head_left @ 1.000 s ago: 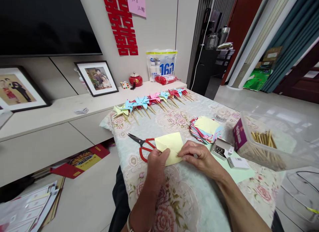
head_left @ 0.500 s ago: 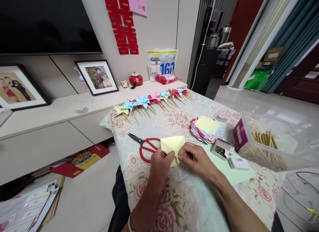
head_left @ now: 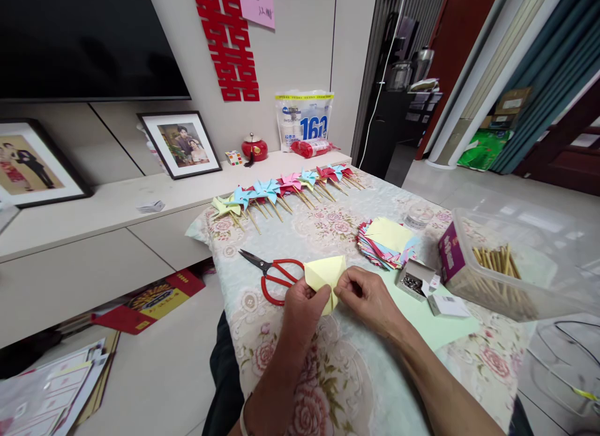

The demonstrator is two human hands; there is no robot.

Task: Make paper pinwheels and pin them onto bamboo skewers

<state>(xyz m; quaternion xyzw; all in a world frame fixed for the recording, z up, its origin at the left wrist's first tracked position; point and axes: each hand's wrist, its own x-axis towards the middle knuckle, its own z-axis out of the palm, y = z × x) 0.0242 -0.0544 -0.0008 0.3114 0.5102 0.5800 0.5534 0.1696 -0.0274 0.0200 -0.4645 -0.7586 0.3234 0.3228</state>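
Note:
A square of yellow paper (head_left: 324, 272) is held above the table, its edges bending toward the middle. My left hand (head_left: 304, 305) pinches its lower left side, with the thumb on top near the centre. From the right, my right hand (head_left: 364, 293) grips the paper's edge between thumb and fingertips. Just left of the paper lie scissors (head_left: 274, 277) with red handles, blades pointing away to the left. A fanned stack of coloured paper squares (head_left: 389, 236), yellow on top, lies beyond my right hand.
Several finished paper pinwheels (head_left: 267, 191) on sticks line the table's far edge. To the right are an opened small box of metal fasteners (head_left: 413, 283), a closed white box (head_left: 449, 306), a roll of tape (head_left: 419, 217) and a clear plastic bin (head_left: 497, 298) of wooden sticks.
The yellow paper is bent in more at its middle, and its lower part has curled. Both hands stay in nearly the same place on it.

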